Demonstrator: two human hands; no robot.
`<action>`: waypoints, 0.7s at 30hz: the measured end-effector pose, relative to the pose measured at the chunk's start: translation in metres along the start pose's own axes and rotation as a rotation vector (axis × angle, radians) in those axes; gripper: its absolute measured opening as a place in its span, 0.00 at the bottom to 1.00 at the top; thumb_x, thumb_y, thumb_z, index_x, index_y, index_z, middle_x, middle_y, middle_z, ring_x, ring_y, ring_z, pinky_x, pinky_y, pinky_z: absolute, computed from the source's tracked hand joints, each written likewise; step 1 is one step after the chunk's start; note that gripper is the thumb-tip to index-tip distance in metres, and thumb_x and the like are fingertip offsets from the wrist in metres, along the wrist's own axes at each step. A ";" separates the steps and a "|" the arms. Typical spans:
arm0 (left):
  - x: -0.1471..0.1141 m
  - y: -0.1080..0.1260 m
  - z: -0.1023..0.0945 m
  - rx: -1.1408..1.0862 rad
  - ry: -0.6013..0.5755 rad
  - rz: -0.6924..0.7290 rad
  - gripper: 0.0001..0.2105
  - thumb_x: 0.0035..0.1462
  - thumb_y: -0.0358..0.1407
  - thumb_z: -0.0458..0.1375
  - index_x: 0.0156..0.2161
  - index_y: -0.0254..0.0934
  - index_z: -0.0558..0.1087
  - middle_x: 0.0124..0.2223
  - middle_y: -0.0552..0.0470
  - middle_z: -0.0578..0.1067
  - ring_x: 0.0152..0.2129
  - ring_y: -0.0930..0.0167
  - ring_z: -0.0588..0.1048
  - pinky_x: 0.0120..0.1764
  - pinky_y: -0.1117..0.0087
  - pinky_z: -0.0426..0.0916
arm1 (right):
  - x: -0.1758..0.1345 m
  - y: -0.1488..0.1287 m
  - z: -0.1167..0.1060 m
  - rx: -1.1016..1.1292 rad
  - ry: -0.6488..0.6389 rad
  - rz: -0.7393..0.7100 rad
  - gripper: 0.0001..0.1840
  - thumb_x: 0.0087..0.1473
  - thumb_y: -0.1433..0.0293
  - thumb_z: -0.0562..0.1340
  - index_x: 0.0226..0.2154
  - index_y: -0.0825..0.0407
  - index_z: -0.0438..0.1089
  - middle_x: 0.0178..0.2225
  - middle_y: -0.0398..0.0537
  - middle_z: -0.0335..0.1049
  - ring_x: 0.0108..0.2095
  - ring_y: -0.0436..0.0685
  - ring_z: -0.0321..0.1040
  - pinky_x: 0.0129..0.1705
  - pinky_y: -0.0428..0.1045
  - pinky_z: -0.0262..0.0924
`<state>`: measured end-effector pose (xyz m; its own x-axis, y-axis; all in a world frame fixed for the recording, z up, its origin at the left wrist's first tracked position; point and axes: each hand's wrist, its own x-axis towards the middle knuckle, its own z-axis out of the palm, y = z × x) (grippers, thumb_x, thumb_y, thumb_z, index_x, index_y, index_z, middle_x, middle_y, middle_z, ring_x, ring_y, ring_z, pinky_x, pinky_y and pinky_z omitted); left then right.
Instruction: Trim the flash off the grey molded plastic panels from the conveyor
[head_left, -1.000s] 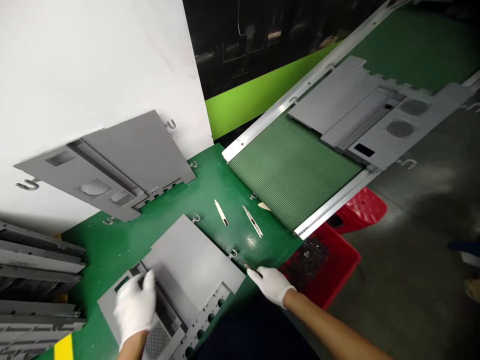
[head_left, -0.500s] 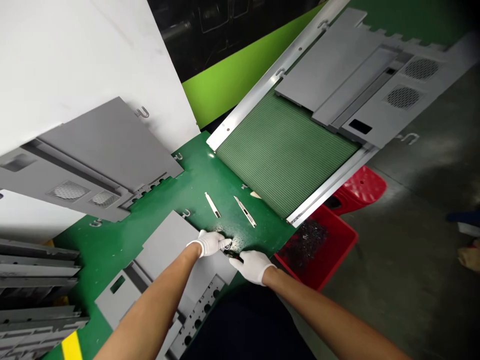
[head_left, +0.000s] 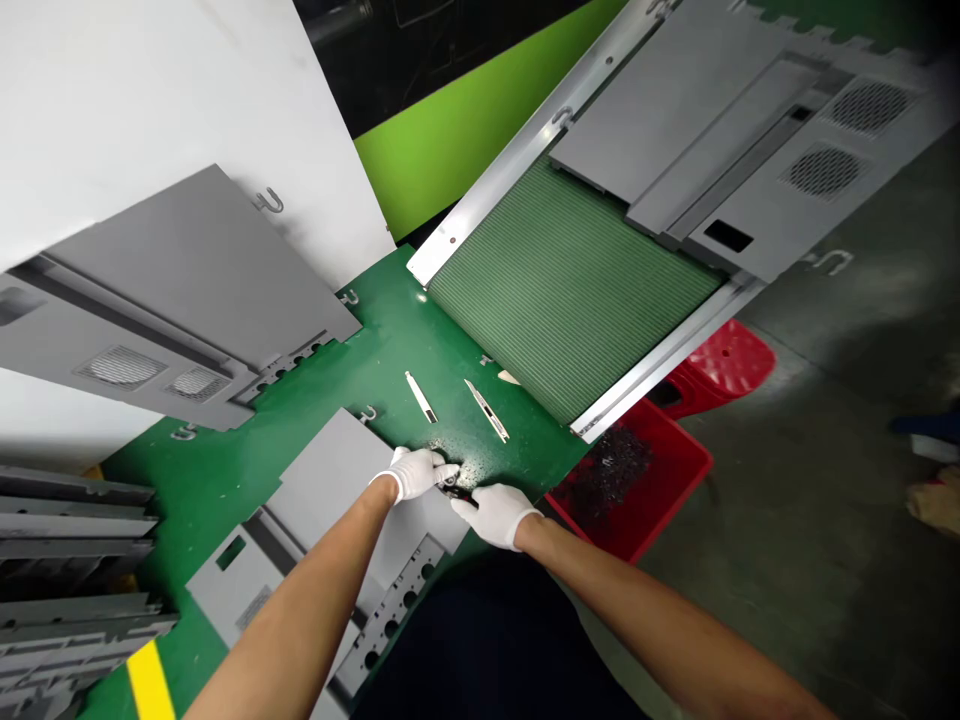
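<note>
My left hand [head_left: 416, 474], in a white glove, is closed at the upper right corner of a grey plastic panel [head_left: 334, 460], its fingertips at a small grey hook-shaped piece [head_left: 451, 480]. Wrapped round a pair of nippers [head_left: 463, 494] with dark handles is my gloved right hand [head_left: 499, 513]. The jaws point at that same corner, close to the left fingertips; the exact contact is too small to tell. Another hook [head_left: 368, 413] juts from the panel's top edge. Two slim knives, a left one [head_left: 421, 397] and a right one [head_left: 487, 410], lie beyond the panel.
A green conveyor belt [head_left: 570, 290] carries another grey panel [head_left: 675, 130] at upper right. Below its end stands a red bin [head_left: 682, 490] with dark scraps, beside a red stool [head_left: 731, 355]. A panel [head_left: 210, 280] leans on the white wall; stacked panels [head_left: 67, 550] stand left.
The view has shifted slightly. The nippers are turned a little and their dark handle shows more plainly in my right hand. Both hands stay at the panel's corner.
</note>
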<state>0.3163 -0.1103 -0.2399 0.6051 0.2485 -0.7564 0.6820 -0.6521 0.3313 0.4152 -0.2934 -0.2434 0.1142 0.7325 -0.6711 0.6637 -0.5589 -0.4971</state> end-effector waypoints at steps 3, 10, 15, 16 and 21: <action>-0.001 0.000 0.001 0.001 0.005 0.001 0.29 0.59 0.62 0.44 0.27 0.40 0.73 0.31 0.52 0.80 0.29 0.67 0.73 0.50 0.59 0.55 | 0.001 -0.002 0.003 -0.018 0.012 -0.008 0.47 0.59 0.38 0.37 0.41 0.56 0.76 0.40 0.66 0.77 0.42 0.70 0.75 0.44 0.58 0.65; 0.000 0.000 0.002 -0.010 -0.011 0.004 0.27 0.60 0.59 0.44 0.29 0.41 0.73 0.31 0.55 0.80 0.30 0.69 0.73 0.49 0.62 0.56 | 0.002 -0.004 0.006 -0.108 0.012 -0.059 0.47 0.61 0.42 0.36 0.39 0.58 0.78 0.37 0.68 0.77 0.40 0.71 0.75 0.42 0.58 0.66; 0.002 0.004 0.000 -0.002 -0.039 -0.011 0.26 0.60 0.58 0.45 0.28 0.41 0.73 0.30 0.56 0.78 0.29 0.69 0.73 0.52 0.61 0.55 | 0.004 -0.006 -0.002 -0.132 -0.017 -0.047 0.49 0.61 0.42 0.35 0.40 0.59 0.79 0.39 0.71 0.77 0.43 0.72 0.75 0.45 0.60 0.65; 0.002 0.005 0.000 0.000 -0.040 -0.013 0.26 0.60 0.58 0.45 0.28 0.40 0.73 0.30 0.55 0.78 0.29 0.69 0.73 0.51 0.61 0.55 | 0.004 -0.006 -0.003 -0.130 -0.020 -0.038 0.49 0.61 0.42 0.35 0.41 0.59 0.78 0.40 0.71 0.77 0.44 0.72 0.74 0.45 0.60 0.65; -0.003 0.006 -0.003 0.008 -0.038 -0.002 0.26 0.61 0.58 0.45 0.28 0.40 0.72 0.30 0.55 0.78 0.30 0.69 0.73 0.48 0.64 0.57 | 0.002 -0.004 0.000 -0.048 -0.021 -0.002 0.48 0.58 0.38 0.37 0.42 0.55 0.77 0.40 0.66 0.77 0.43 0.70 0.75 0.43 0.58 0.66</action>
<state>0.3198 -0.1125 -0.2342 0.5872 0.2225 -0.7783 0.6797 -0.6576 0.3248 0.4130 -0.2898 -0.2431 0.0978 0.7252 -0.6816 0.6985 -0.5378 -0.4721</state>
